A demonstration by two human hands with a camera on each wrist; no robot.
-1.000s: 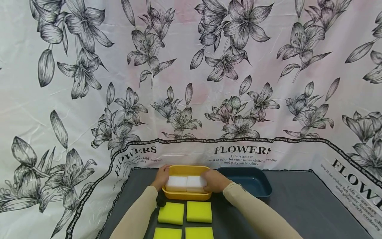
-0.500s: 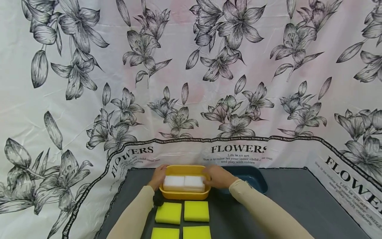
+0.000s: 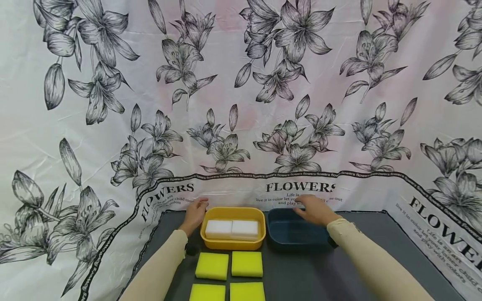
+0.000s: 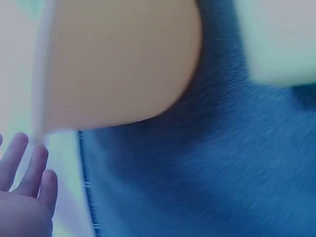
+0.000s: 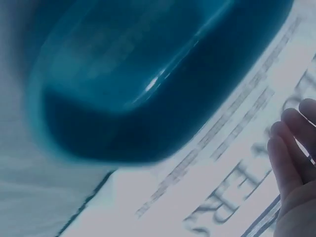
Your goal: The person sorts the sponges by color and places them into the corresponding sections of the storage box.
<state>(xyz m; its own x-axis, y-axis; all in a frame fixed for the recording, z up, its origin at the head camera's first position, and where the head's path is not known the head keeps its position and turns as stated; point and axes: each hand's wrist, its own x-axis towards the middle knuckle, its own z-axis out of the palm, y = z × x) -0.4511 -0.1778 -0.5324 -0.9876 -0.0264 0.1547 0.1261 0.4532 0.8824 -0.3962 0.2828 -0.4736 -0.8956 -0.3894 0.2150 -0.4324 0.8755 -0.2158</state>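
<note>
Head view gives me a yellow tub (image 3: 234, 246) on the dark grey counter (image 3: 286, 278), with two white blocks (image 3: 244, 228) lying side by side inside it. At its left rim is the left hand (image 3: 193, 216), fingers extended and loosely spread; whether they touch the tub, I cannot tell. Just to the right sits a dark blue tub (image 3: 295, 246). The right hand (image 3: 315, 211) hangs over its back right part, and the right wrist view shows those fingers stretched out, apart from the rim. The hands are well apart from each other. Before the yellow tub, four yellow blocks (image 3: 247, 264) lie two by two. Beige sleeves (image 3: 160, 265) reach to the wrists. Behind the counter hangs a white cloth (image 3: 233, 42) printed with grey flowers.
</note>
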